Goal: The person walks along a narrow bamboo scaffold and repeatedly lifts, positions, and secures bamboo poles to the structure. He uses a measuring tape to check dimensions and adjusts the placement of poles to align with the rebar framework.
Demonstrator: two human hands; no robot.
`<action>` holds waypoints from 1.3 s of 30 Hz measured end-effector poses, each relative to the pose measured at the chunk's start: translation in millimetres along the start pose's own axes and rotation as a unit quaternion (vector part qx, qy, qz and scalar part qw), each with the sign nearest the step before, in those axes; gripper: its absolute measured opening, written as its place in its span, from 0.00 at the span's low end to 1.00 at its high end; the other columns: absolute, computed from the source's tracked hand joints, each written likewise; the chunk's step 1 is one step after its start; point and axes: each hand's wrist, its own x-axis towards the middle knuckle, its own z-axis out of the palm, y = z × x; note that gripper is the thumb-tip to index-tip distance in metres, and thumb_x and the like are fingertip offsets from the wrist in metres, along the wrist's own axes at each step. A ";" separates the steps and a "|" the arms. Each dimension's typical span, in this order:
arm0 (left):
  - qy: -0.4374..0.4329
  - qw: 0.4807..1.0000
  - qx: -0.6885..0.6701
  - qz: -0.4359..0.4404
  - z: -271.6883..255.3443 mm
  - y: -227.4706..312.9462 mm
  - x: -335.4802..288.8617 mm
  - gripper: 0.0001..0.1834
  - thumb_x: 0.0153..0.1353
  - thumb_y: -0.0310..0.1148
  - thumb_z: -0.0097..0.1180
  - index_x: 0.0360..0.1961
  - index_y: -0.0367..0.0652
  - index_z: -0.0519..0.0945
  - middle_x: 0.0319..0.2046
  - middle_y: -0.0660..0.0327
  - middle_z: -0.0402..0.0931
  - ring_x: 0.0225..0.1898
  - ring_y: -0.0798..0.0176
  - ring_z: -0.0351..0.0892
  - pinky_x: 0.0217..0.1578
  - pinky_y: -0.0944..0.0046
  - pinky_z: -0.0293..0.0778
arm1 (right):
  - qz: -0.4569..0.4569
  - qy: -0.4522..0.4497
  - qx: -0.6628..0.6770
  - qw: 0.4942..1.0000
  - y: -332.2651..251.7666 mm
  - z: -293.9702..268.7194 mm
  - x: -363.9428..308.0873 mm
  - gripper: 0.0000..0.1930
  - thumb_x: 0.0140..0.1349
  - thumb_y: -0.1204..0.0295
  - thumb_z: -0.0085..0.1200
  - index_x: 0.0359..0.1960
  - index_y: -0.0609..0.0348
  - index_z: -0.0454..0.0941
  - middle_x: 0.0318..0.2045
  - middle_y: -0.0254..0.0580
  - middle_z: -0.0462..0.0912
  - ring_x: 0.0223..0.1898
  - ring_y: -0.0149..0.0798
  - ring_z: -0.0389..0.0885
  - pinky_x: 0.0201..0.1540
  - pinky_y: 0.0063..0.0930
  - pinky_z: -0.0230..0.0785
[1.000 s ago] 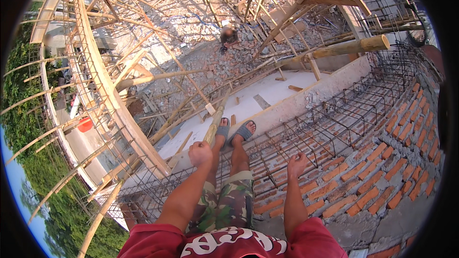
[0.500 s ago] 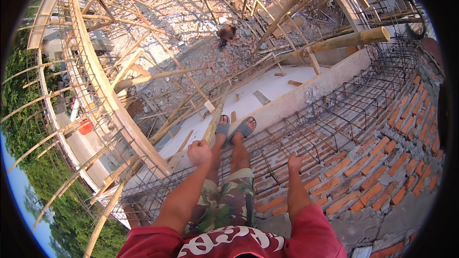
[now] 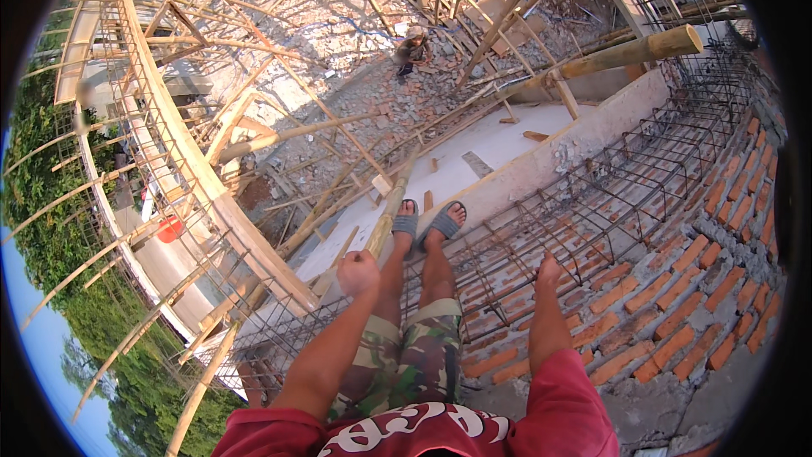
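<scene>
My left hand (image 3: 358, 273) is closed in a fist at the near end of a bamboo pole (image 3: 392, 203), which runs past my left foot. Whether the fingers wrap the pole or something smaller is hidden. Over on the right, my right hand (image 3: 548, 269) hangs above a steel rebar cage (image 3: 584, 228). It is seen edge-on, so its fingers cannot be made out. My sandalled feet (image 3: 429, 224) stand beside the pole, on the edge of a pale concrete ledge (image 3: 541, 173).
Rough brickwork (image 3: 668, 322) lies to the right. A long timber beam (image 3: 199, 173) and rebar run along the left. Far below, a person (image 3: 412, 52) is among rubble (image 3: 364, 93) and bamboo props. A thick bamboo log (image 3: 630, 57) crosses ahead; a red bucket (image 3: 170, 229) sits left.
The view has shifted, so most of the scene sits slightly farther right. My right hand has moved a little right and up in the picture; my left hand stays closed. The person below has changed posture.
</scene>
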 end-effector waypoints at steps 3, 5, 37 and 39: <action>-0.013 1.000 -0.001 0.015 0.9 7.1 -1.8 0.13 0.54 0.43 0.55 0.31 0.49 0.86 0.35 0.56 0.82 0.40 0.45 0.81 0.39 0.44 0.76 | -0.007 -0.041 0.073 0.996 9.8 -11.6 21.9 0.18 0.65 0.58 0.56 0.24 0.59 0.73 0.15 0.36 0.69 0.17 0.34 0.67 0.20 0.33 0.58; -0.007 1.000 -0.005 0.007 -1.4 7.0 -2.2 0.13 0.54 0.43 0.55 0.32 0.49 0.86 0.35 0.55 0.82 0.40 0.45 0.81 0.40 0.45 0.76 | -0.019 -0.050 0.057 0.997 6.2 -9.2 15.1 0.18 0.64 0.59 0.56 0.24 0.59 0.73 0.15 0.36 0.69 0.17 0.34 0.67 0.19 0.34 0.58; -0.062 0.998 0.010 -0.012 -21.7 16.4 0.6 0.20 0.56 0.47 0.51 0.36 0.46 0.87 0.37 0.50 0.85 0.41 0.42 0.83 0.44 0.45 0.75 | -0.013 0.078 -0.145 0.986 -28.3 -4.5 -36.4 0.23 0.56 0.61 0.49 0.42 0.72 0.83 0.47 0.64 0.83 0.52 0.60 0.81 0.57 0.47 0.71; -0.078 0.997 0.006 -0.008 -18.0 14.9 3.3 0.21 0.56 0.47 0.51 0.38 0.45 0.87 0.39 0.50 0.85 0.42 0.42 0.83 0.45 0.46 0.75 | -0.013 0.097 -0.136 0.986 -22.0 -4.5 -25.5 0.23 0.56 0.62 0.49 0.42 0.72 0.83 0.47 0.63 0.83 0.52 0.61 0.81 0.56 0.48 0.72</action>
